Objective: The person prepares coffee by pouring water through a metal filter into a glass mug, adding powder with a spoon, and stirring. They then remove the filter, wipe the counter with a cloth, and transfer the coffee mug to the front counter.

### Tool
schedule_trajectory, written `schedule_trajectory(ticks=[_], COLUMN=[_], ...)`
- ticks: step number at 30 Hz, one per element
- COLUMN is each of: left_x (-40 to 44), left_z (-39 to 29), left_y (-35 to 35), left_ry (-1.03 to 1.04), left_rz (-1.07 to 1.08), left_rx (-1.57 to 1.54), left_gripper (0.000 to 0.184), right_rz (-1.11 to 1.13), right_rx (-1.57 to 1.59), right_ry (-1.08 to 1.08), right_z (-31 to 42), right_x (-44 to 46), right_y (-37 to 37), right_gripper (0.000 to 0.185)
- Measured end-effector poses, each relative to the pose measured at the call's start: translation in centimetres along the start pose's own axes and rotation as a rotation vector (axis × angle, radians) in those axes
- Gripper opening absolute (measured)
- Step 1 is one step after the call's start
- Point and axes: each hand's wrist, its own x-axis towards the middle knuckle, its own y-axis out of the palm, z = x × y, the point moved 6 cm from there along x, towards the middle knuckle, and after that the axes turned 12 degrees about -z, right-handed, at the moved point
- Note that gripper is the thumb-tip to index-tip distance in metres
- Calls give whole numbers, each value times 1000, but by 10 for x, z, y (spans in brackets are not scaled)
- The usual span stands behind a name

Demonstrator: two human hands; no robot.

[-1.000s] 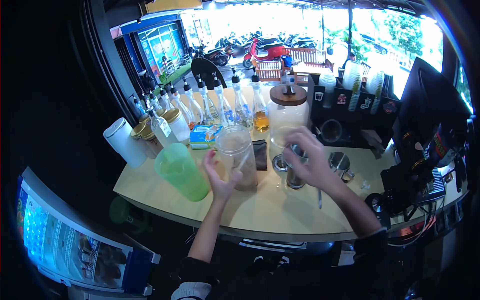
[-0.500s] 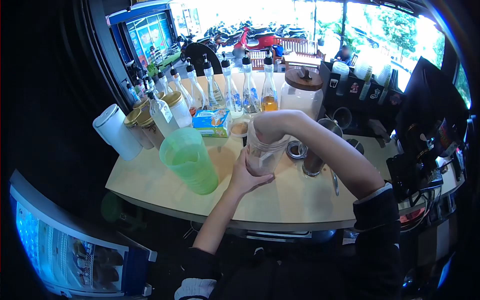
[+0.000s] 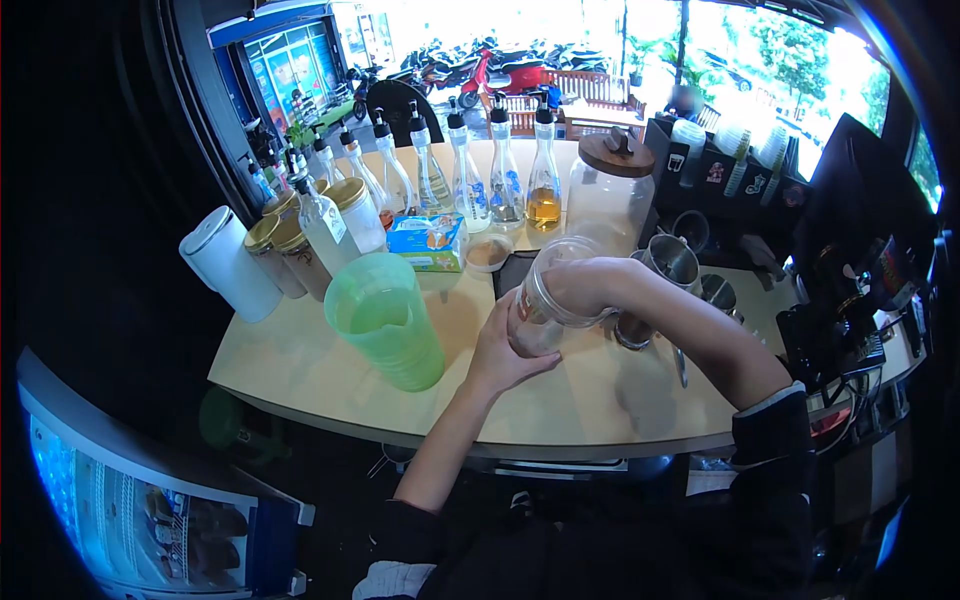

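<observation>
A clear jar [image 3: 538,334] with a wide mouth tilts above the counter, its opening toward the upper right. My left hand [image 3: 505,355] is closed around its lower left side. My right hand [image 3: 590,285] reaches into the mouth, and its fingers are blurred behind the jar wall, so their grip is unclear. Left of the jar stands a translucent green pitcher [image 3: 385,325]. Just right of my right hand are a metal cup [image 3: 672,262] and a glass with dark contents [image 3: 633,330], partly covered by my forearm.
Behind the jar sit a small bowl of brown powder [image 3: 487,252], a blue and green box [image 3: 425,243] and several pump bottles [image 3: 505,185]. A large lidded jar [image 3: 608,195] stands at the back. White canisters and gold-lidded jars [image 3: 290,240] line the left edge of the counter [image 3: 300,360].
The jar has tipped to the right, with its mouth now facing more toward my right arm. My right wrist has lowered and shifted right with it. The camera view has moved slightly.
</observation>
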Motion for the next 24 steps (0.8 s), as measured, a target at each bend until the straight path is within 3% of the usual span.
schedule_trajectory(ticks=[4, 6, 10, 19, 24], left_x=[0, -1, -1, 0, 0], left_z=[2, 2, 0, 6, 5], left_y=[1, 0, 0, 2, 2], left_ry=[15, 4, 23, 6, 3], left_rz=[3, -13, -5, 7, 16], left_rx=[-4, 8, -13, -11, -18], left_gripper=[98, 98, 99, 100, 100], right_rz=[-8, 10, -5, 81, -72], right_rx=[41, -31, 39, -141, 30], right_ry=[-1, -141, -56, -57, -139], right_z=[10, 17, 10, 21, 20], right_x=[-8, -9, -9, -20, -27], right_y=[-13, -15, -11, -34, -52], right_gripper=[26, 25, 25, 20, 22])
